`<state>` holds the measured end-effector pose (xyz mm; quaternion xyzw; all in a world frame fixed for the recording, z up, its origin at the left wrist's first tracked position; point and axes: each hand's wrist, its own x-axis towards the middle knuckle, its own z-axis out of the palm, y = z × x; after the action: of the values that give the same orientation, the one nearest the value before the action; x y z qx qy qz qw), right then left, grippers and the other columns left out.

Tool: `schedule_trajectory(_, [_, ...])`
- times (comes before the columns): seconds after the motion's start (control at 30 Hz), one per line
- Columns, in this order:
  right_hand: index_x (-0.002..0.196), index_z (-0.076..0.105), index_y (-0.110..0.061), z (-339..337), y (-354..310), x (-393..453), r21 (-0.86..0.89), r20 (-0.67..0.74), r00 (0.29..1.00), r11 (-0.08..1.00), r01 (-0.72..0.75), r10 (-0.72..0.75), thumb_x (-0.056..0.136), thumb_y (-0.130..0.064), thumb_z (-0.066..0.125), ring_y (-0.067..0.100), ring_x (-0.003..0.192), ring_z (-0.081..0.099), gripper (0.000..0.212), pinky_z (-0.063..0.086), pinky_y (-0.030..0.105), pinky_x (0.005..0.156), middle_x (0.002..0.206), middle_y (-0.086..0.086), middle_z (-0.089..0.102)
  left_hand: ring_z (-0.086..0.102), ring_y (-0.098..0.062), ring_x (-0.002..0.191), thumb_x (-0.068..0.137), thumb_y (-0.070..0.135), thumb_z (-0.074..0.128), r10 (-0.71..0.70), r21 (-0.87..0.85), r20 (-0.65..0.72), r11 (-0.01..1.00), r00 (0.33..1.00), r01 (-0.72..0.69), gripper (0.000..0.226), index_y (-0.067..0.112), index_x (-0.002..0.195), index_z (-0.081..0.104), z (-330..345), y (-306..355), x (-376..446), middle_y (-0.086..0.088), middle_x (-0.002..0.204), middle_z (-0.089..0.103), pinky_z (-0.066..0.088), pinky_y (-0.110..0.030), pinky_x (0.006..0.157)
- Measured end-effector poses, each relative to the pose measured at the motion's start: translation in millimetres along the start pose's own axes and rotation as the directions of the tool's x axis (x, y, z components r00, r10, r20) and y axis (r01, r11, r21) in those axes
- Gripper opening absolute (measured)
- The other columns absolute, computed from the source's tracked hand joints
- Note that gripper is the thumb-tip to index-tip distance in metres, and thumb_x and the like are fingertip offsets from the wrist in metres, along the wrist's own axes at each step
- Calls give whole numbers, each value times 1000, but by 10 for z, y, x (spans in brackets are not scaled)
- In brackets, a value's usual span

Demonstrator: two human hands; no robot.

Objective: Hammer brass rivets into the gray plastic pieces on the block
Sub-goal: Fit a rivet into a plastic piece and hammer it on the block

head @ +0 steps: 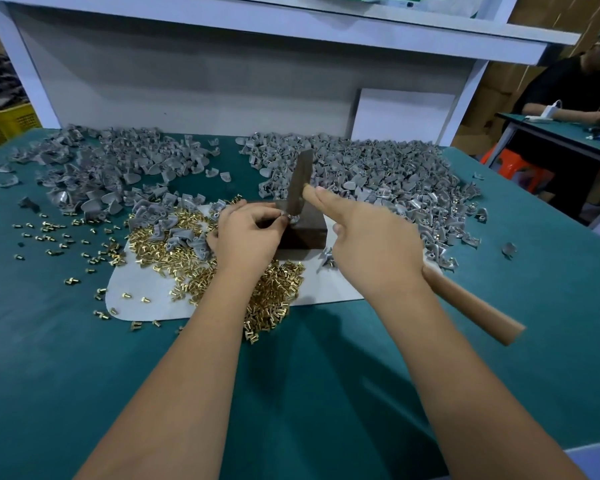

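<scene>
Right hand [371,251] gripping hammer [300,188], left hand [246,233] pinching gray piece [286,213] on block [305,233], yellow crate [4,124] contents unclear

A yellow crate [4,124] sits far left; a white board [404,116] leans behind; an orange stool [510,166] stands right.

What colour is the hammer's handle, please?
Light tan wood; the hammer handle shows best in the head view.
</scene>
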<state>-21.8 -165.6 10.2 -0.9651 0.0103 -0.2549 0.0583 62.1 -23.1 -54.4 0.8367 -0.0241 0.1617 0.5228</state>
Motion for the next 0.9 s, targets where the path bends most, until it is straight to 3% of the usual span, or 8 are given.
schedule_trajectory(0.07, [135,28,-63,-4,-1,-17,6,3,999,999,-36,36,90,-18,55,26,84,65,69,31,28,57,100,-3,68,51,-21,125,87,29,72,-1,-6,5,1000,1000,1,13,27,99,78,2,5,-4,14,108,66,37,-52,107])
schedule_trajectory(0.17, [137,27,-60,-44,-35,-12,7,-124,991,999,-49,49,90,-16,56,26,59,53,71,25,26,45,82,-1,62,49,-19,128,88,33,71,23,60,-19,998,1000,-22,15,28,100,78,11,-10,3,7,117,68,32,-51,110])
schedule_trajectory(0.3, [137,20,-65,25,-15,-40,-57,9,999,998,41,-41,92,-15,51,25,74,60,73,30,29,55,97,-3,65,46,-21,131,88,29,71,5,-4,5,1000,1000,-5,13,28,100,77,11,-12,7,2,122,66,28,-51,113])
schedule_trajectory(0.43, [140,25,-60,-34,-81,-34,-48,-108,994,999,-20,15,90,-14,54,25,59,53,73,22,26,45,83,-4,59,48,-20,129,88,33,70,19,48,-12,999,1000,-18,14,28,99,77,17,-20,5,1,121,67,31,-50,111])
schedule_trajectory(0.57, [139,25,-61,1,-77,-15,-53,8,998,996,67,-67,91,-17,53,26,71,60,71,28,29,53,94,-1,64,51,-22,126,88,27,71,23,5,-3,1000,1000,-23,16,22,101,78,0,-2,3,-1,118,69,34,-48,110])
schedule_trajectory(0.7, [138,30,-57,-61,-143,14,-93,-119,993,996,4,-15,85,-15,62,25,50,48,75,15,21,43,82,0,63,54,-22,124,88,30,70,51,37,-6,998,999,-51,16,25,101,77,-11,-28,-12,1,116,69,37,-51,107])
schedule_trajectory(0.8, [140,21,-60,53,-103,-29,-121,-2,997,989,79,-80,90,-15,54,26,64,57,75,23,25,46,90,-1,64,53,-23,125,88,26,70,38,22,-5,999,999,-38,17,25,103,77,-16,-7,-10,3,117,69,37,-51,107])
schedule_trajectory(0.9, [139,19,-63,30,-68,-20,-100,-38,999,995,19,-23,91,-14,51,23,57,43,75,19,25,44,88,-3,59,50,-20,126,88,29,70,9,31,-32,999,999,-8,13,29,99,78,-3,21,-21,9,115,69,32,-52,108])
